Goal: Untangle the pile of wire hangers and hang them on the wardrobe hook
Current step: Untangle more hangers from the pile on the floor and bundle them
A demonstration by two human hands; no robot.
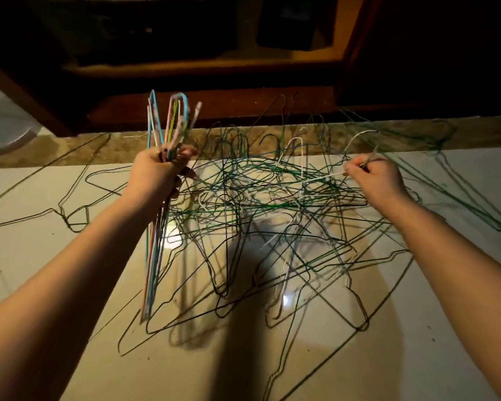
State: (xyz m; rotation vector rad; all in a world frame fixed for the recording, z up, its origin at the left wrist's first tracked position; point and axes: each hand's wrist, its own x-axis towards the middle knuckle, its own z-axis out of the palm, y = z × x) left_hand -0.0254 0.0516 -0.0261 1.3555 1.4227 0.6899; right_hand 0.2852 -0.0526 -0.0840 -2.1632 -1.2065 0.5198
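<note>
Floor: pale glossy tiles [446, 357] with reflected glare patches. A mottled brown stone strip [492, 131] borders the far edge. Beyond stands a dark wooden wardrobe [214, 104], its open shelf [185, 68] dimly lit.

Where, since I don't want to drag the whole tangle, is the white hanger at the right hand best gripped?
At the neck just below its hook, from above on the right. There the white hanger rises clear of the pile and the right hand pinches it; its arm runs left among green wires, so probably draw it rightward.
</note>
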